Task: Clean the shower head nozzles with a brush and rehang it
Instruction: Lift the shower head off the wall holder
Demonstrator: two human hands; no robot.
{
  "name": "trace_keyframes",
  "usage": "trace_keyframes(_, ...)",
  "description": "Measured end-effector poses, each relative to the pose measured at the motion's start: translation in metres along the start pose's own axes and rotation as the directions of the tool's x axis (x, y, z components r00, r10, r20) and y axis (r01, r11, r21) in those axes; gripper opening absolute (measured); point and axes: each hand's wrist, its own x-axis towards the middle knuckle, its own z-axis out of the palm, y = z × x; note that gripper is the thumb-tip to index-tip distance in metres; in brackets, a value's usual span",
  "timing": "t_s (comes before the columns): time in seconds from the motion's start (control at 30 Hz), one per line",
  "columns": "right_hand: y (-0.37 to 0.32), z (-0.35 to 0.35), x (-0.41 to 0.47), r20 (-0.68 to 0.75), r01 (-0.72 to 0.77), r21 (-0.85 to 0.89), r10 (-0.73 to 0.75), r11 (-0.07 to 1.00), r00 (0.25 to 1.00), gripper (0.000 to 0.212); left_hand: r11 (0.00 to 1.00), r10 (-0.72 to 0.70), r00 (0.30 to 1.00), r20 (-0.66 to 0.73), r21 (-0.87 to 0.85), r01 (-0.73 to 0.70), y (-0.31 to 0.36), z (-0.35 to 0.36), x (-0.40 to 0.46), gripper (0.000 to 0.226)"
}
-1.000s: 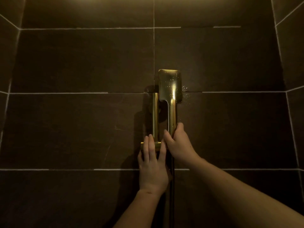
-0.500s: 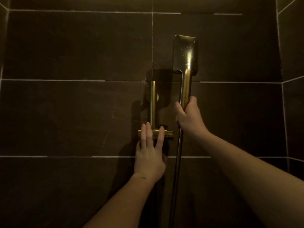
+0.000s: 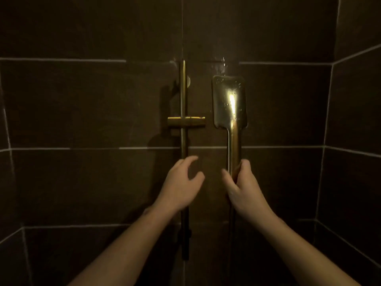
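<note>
Dark brown wall tiles (image 3: 82,104) with pale grout surround a brass rail (image 3: 183,96). The right hand (image 3: 245,190) grasps the wet shower head (image 3: 229,102) by its handle. The left hand (image 3: 181,186) hovers loosely curled, holding nothing.

Dark brown wall tiles (image 3: 82,104) w/ pale grout — dim, warm light

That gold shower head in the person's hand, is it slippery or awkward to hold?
Probably slippery: the shower head looks polished and carries water drops, so the right hand wraps its handle low down. It looks rigid and likely top-heavy, since the broad flat head stands well above the grip. The hose hanging below the hand would likely tug a little.
</note>
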Motion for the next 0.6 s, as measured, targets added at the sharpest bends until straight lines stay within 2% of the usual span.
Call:
trace_keyframes(0.07,0.022,0.006,-0.047,0.057,-0.079,-0.046,0.082,0.996,0.995,0.018,0.991,-0.069,0.995,0.071,-0.105,0.077,-0.021,0.018,-0.052,0.027)
trace_keyframes(0.13,0.042,0.014,-0.095,0.121,-0.162,-0.079,0.17,0.984,0.978,0.018,0.954,-0.187,0.967,0.173,-0.202,0.221,-0.043,0.04,-0.101,0.016)
trace_keyframes(0.17,0.051,0.017,-0.119,0.161,-0.204,-0.1,0.218,0.974,0.962,0.017,0.917,-0.268,0.934,0.237,-0.233,0.322,-0.055,0.051,-0.125,0.017)
trace_keyframes(0.27,0.078,0.032,-0.178,0.291,-0.332,-0.154,0.364,0.93,0.885,0.02,0.731,-0.422,0.812,0.404,-0.379,0.568,-0.08,0.08,-0.182,0.06)
trace_keyframes(0.33,0.095,0.044,-0.214,0.352,-0.374,-0.236,0.437,0.897,0.828,0.029,0.613,-0.483,0.757,0.44,-0.447,0.651,-0.085,0.095,-0.215,0.049)
trace_keyframes(0.4,0.11,0.058,-0.243,0.42,-0.338,-0.326,0.456,0.883,0.785,0.05,0.517,-0.538,0.73,0.42,-0.519,0.68,-0.088,0.107,-0.24,0.041)
trace_keyframes(0.47,0.122,0.068,-0.267,0.501,-0.319,-0.368,0.475,0.874,0.724,0.069,0.38,-0.6,0.701,0.386,-0.634,0.674,-0.089,0.117,-0.263,0.039)
trace_keyframes(0.53,0.133,0.072,-0.286,0.579,-0.337,-0.299,0.45,0.893,0.68,0.07,0.206,-0.686,0.643,0.342,-0.756,0.622,-0.094,0.124,-0.281,0.034)
trace_keyframes(0.6,0.14,0.072,-0.302,0.623,-0.476,-0.145,0.454,0.867,0.637,0.055,0.044,-0.765,0.549,0.338,-0.822,0.568,-0.097,0.132,-0.296,0.032)
